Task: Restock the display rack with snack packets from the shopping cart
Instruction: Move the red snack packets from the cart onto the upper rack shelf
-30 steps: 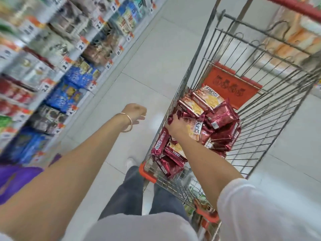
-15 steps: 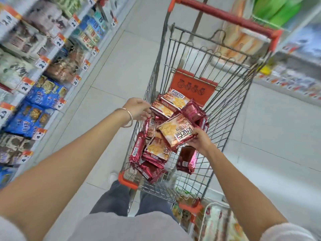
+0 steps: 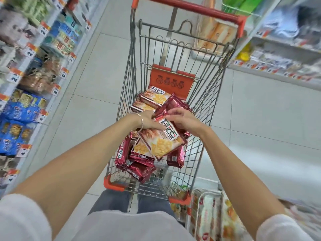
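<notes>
We look down into a wire shopping cart [image 3: 132, 94] whose open top gives the only way in; its mesh walls close off both sides, and the red handle bar [image 3: 189, 10] and an orange panel [image 3: 172, 80] block the far end. Our left hand [image 3: 149, 121] and right hand [image 3: 184, 119] meet over the middle, on a raised snack packet [image 3: 161, 143] that covers the pile [image 3: 137, 164] below. Bare wire floor shows at the cart's right. A clear tiled aisle [image 3: 97, 87] runs between the cart and the left display rack [image 3: 33, 70].
</notes>
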`<state>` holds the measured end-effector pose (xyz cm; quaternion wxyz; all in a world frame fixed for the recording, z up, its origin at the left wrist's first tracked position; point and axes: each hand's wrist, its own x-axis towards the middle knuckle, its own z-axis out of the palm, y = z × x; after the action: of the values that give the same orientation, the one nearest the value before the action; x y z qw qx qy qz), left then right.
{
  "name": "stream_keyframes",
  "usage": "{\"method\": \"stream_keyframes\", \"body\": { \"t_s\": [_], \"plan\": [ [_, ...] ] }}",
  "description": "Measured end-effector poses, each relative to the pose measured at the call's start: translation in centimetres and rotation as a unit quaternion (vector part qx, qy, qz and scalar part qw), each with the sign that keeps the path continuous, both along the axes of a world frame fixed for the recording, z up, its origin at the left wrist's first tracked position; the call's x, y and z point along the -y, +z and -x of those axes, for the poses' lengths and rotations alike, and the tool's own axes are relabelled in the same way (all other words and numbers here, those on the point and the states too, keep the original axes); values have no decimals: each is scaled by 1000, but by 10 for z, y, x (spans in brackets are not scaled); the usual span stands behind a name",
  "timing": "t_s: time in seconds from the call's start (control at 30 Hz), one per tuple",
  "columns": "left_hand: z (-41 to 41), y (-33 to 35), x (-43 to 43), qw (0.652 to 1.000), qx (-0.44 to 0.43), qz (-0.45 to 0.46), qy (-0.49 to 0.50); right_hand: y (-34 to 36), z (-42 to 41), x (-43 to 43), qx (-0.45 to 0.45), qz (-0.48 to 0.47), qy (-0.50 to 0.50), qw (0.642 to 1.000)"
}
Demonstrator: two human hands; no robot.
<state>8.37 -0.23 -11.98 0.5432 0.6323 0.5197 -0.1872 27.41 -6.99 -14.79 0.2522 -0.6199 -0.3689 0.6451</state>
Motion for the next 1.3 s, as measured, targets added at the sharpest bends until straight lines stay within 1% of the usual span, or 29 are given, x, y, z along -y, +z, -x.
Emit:
{"method": "stream_keyframes", "body": {
  "t_s": [0.03,0.07,0.1,0.13,0.17,0.2,0.27,0.3,0.33,0.37,0.4,0.43,0.47,0.57,0.7,0.73,0.77,0.8,0.83,0.9,0.97,1.0,1.03,1.07,1.1,1.13,1.2,1.27,1.3],
  "plan": [
    [4,-7,-2,1000,-13,2,27,-9,-3,2,8,-8,-34,999],
    [9,-15,-4,998,-30,-6,55,-21,-8,5,41,-14,-64,997],
    [15,-21,-5,995,-49,-20,81,-32,-13,9,105,-14,-66,992],
    [21,-28,-7,992,-58,-38,109,-48,-16,16,190,-4,-30,981],
    [26,-37,-9,988,-56,-47,137,-64,-16,23,265,11,41,963],
    [29,-44,-10,985,-45,-51,161,-84,-14,32,314,34,125,940],
    [33,-58,-9,979,-23,-56,195,-122,3,52,368,70,270,887],
    [34,-63,-8,977,-14,-54,208,-140,13,61,409,74,335,846],
    [34,-68,-6,974,-6,-48,222,-159,23,71,455,72,398,794],
    [34,-74,-5,970,2,-42,238,-175,32,79,490,76,448,744],
    [35,-81,-4,967,6,-31,253,-187,39,86,515,85,477,707],
    [36,-87,-3,963,15,-23,266,-195,43,90,533,100,487,684],
    [37,-92,-2,960,26,-18,279,-204,43,93,545,115,486,674],
    [42,-102,0,951,44,-12,306,-222,34,98,573,131,468,660],
    [44,-109,5,943,45,-45,328,-229,36,94,588,110,456,659],
    [45,-109,6,940,41,-57,334,-224,39,88,584,108,450,667],
    [45,-107,6,936,42,-69,341,-213,42,81,573,111,440,682],
    [46,-105,6,933,46,-76,349,-203,42,74,553,119,421,709],
    [46,-100,7,930,50,-84,355,-191,39,68,526,124,383,749],
    [45,-92,8,925,56,-99,362,-158,24,58,465,110,266,837],
    [44,-80,10,928,55,-118,348,-116,6,53,406,76,119,903],
    [45,-76,12,931,54,-124,340,-97,-2,52,359,65,30,930],
    [46,-72,13,932,54,-125,336,-80,-8,50,300,66,-68,949],
    [47,-69,14,933,55,-117,335,-66,-15,49,228,80,-162,957],
    [46,-65,15,930,59,-111,345,-50,-20,49,145,95,-229,958],
    [45,-62,14,925,61,-104,360,-37,-23,49,59,101,-270,956],
    [42,-52,14,916,66,-90,386,-14,-28,53,-58,89,-299,948],
    [38,-36,15,913,73,-82,393,5,-28,61,-135,77,-323,933],
    [38,-30,15,911,77,-81,397,10,-29,65,-173,76,-344,920]
  ]
}}
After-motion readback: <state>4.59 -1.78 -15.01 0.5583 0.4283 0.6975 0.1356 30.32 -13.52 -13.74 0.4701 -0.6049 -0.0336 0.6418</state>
